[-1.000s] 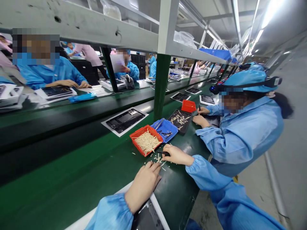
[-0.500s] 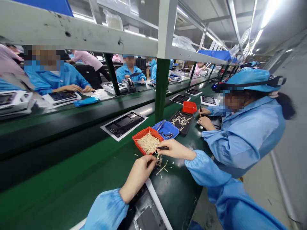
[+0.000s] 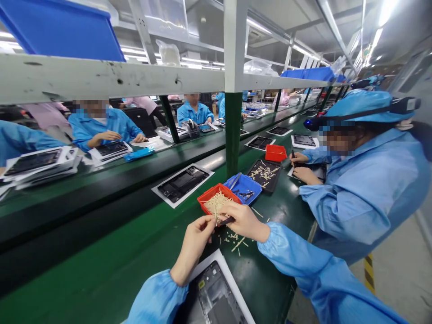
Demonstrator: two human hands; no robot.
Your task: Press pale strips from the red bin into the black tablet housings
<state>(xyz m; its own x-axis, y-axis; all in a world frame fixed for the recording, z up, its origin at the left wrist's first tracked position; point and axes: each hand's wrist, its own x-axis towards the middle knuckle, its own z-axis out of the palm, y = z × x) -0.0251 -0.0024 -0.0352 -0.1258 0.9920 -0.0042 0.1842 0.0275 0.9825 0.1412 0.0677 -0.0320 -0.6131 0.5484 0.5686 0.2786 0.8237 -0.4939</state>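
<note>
My left hand (image 3: 193, 243) is closed in a pinch on a thin cream strip (image 3: 215, 210) that stands up from its fingertips. My right hand (image 3: 245, 219) grips black tweezers (image 3: 227, 221), their tip close to the strip and the left fingertips. Just behind both hands sits a red tray (image 3: 201, 201) heaped with similar cream strips. Loose strips and small pale bits (image 3: 238, 245) lie on the green bench below my right hand. Nearest me, partly under my left forearm, lies a black device frame (image 3: 216, 292) on a white sheet.
A blue tray (image 3: 254, 188) holds small black parts and a metal tool. Beyond are a black tray (image 3: 274, 185) of strips and another red tray (image 3: 276, 153). A green post (image 3: 232, 135) rises behind. A co-worker (image 3: 364, 189) sits at right. Another device frame (image 3: 182, 183) lies left.
My hands have come together at the red tray's near edge, the left pinching a strip upright. The view has shifted, showing more of the near device frame. More pale bits show on the bench.
</note>
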